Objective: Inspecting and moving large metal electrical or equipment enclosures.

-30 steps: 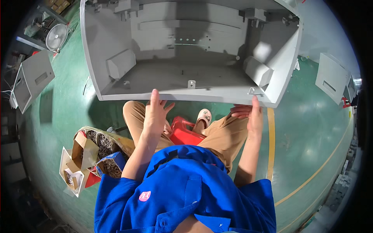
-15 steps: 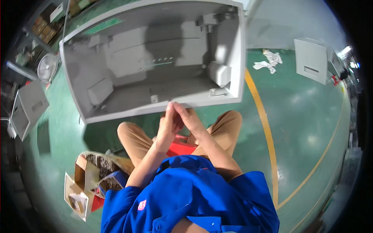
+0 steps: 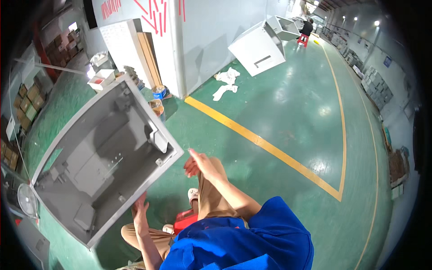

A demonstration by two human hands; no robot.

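"Along the near edge of the grey box [image 3: 92, 159], hand states?"

"Left hand [image 3: 140, 213] right at that edge, fingers loosely bent; can't tell if it touches. Right hand [image 3: 201, 165] released, holding nothing, fingers apart, just beside the box's right corner with a gap."

"Where's the box?"

"Ahead-left of both hands, slantwise, long axis lower left to upper right. Left hand sits mid-edge, nearer."

"Looks?"

"Deep, open face, matt grey, row of small holes [image 3: 116, 161] in the back, inside mostly shadowed."

"Farther out?"

"Yellow floor line [image 3: 257, 138], white rags [image 3: 228, 77], pale slotted box [image 3: 254, 49], distant seated person [image 3: 307, 28]."
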